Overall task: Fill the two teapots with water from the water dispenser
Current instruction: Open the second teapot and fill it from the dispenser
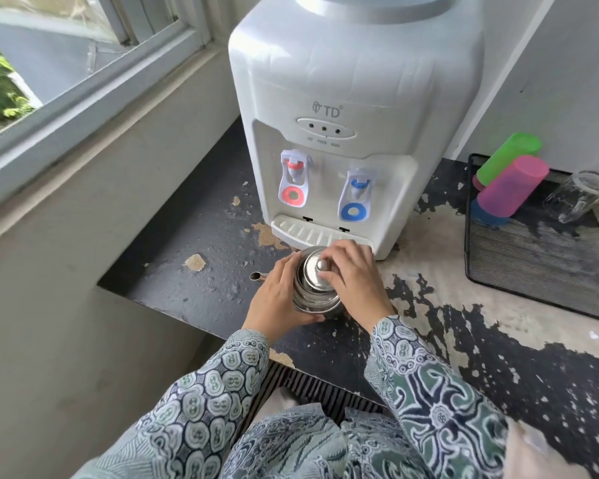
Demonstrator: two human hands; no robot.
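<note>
Between left hand (280,294) and right hand (355,275), teapot (314,296).

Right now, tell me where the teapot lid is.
In the head view, the lid sits tilted on the steel teapot just in front of the dispenser's drip tray, pinched by the right hand while the left hand steadies the pot.

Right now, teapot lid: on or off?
Partly off. The lid sits tilted on the teapot, a dark gap at its near edge. Right hand pinches its knob; left hand holds the pot.
</note>
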